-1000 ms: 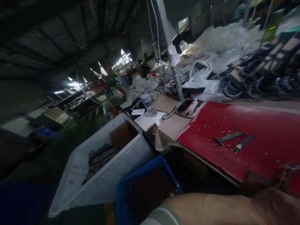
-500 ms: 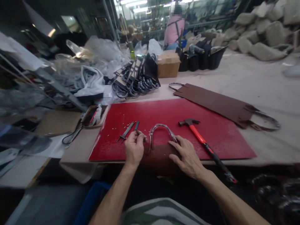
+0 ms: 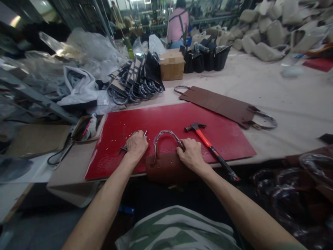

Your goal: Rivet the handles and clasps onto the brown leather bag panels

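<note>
A dark brown leather bag piece (image 3: 168, 168) with a wrapped loop handle (image 3: 166, 135) lies at the front edge of a red cutting mat (image 3: 221, 128). My left hand (image 3: 136, 145) is curled on a thin metal tool (image 3: 124, 148) lying on the mat left of the handle. My right hand (image 3: 191, 154) presses on the leather at the handle's right end, fingers bent over it. A red-handled hammer (image 3: 208, 144) lies just right of that hand.
A flat brown leather piece with ring handles (image 3: 223, 106) lies beyond the mat. Stacked black bag parts (image 3: 137, 83), a cardboard box (image 3: 172, 65), plastic wrap and black bins crowd the back. A person in pink (image 3: 178, 26) works far off. Wrapped handles (image 3: 296, 184) pile at right.
The view swung from bins on the left to the mat, then moved closer. My left hand went from a pinch near the metal tools to closing over one; my right hand slid up to the handle.
</note>
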The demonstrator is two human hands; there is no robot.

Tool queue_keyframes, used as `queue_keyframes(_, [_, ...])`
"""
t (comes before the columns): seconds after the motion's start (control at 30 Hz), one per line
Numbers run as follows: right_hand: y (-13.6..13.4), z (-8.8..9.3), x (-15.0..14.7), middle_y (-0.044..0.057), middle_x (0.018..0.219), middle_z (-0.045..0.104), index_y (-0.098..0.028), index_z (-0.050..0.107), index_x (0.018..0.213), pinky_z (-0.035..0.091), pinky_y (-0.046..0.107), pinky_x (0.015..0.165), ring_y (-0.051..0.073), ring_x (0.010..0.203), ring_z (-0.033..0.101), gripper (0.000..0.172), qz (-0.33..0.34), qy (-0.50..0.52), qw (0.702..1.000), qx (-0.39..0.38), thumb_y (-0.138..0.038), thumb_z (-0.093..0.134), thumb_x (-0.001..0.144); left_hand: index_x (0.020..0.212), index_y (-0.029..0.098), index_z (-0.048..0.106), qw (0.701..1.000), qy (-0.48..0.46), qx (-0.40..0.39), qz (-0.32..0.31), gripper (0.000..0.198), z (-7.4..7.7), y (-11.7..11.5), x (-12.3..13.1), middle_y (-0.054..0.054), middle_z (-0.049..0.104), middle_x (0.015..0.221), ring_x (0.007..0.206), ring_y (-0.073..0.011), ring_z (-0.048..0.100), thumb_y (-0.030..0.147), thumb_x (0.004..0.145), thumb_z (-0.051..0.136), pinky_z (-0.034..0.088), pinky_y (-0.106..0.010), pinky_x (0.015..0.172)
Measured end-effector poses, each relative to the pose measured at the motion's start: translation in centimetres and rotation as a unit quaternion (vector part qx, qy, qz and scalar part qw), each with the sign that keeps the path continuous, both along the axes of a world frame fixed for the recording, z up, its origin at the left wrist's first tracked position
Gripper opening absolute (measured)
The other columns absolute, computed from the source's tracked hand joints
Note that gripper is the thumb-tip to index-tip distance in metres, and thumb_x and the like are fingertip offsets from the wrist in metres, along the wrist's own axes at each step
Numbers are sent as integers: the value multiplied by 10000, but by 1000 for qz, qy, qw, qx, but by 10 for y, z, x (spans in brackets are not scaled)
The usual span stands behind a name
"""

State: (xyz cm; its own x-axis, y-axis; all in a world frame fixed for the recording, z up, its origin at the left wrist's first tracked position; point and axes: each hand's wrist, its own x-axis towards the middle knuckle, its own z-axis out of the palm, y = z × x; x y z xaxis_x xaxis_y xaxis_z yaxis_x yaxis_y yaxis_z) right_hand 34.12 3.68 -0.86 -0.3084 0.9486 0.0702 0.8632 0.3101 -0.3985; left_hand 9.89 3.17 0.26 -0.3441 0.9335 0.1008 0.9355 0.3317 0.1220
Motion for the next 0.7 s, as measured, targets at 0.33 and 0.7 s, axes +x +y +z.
queue_keyframes(0.33, [19, 33, 16, 18, 722, 534, -174, 491, 961, 238, 292, 613, 165, 633, 447, 179, 37, 66, 986, -151, -340, 424, 962, 958, 172, 673, 975, -114, 192, 13, 225, -10, -58, 0, -91, 696, 976, 885, -237, 658, 318, 914, 508, 499, -327, 806])
queue_keyframes(0.7, [22, 61, 17, -59, 553, 431, -182, 461, 686, 306, 225, 483, 80, 480, 395, 237, -11, 276, 892, -357, -249, 632, 835, 1211, 166, 592, 887, -405, 216, 51, 483, -27, -114, 48, -125, 702, 1129, 1008, -265, 688, 469, 835, 584, 543, -401, 936])
